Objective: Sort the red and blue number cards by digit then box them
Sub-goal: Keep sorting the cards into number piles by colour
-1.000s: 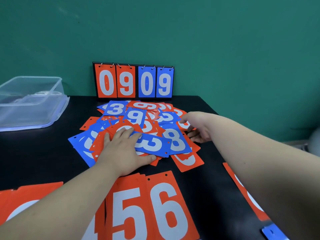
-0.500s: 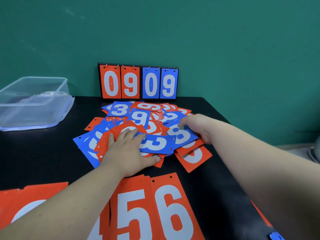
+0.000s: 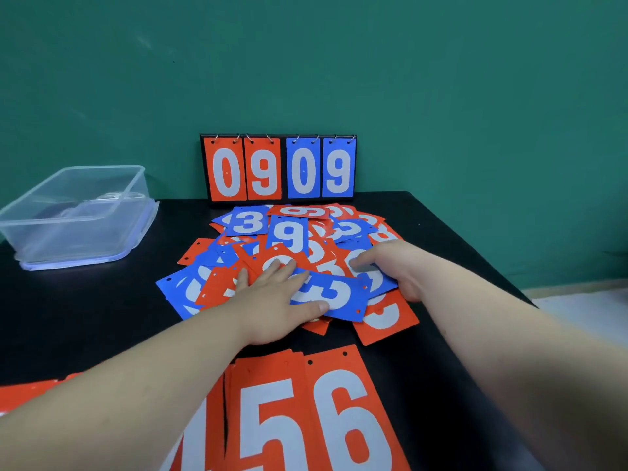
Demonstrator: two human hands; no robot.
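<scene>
While the left hand (image 3: 272, 300) lies flat on the near side of the loose pile of red and blue number cards (image 3: 319, 253), its fingers are spread and straight, and its thumb presses on a blue 3 card (image 3: 334, 295) lying crosswise on top. The right hand (image 3: 397, 270) rests on the pile's right side with its fingers laid over a blue card (image 3: 380, 283). Whether its thumb pinches that card from the edge cannot be told. A red card (image 3: 387, 321) sticks out from under the pile just near of this hand.

The pile sits mid-table on the black table (image 3: 102, 317), with a blue 9 card (image 3: 289, 232) face up toward its far side. At the near edge a red 5 card (image 3: 268, 419) and a red 6 card (image 3: 346, 413) lie side by side, the 5 on top of a small stack. A flip scoreboard (image 3: 278, 168) reading 09 in red and 09 in blue stands at the far edge against the green wall (image 3: 475, 96). A clear plastic box (image 3: 78, 212) rests far left, well apart from the cards.
</scene>
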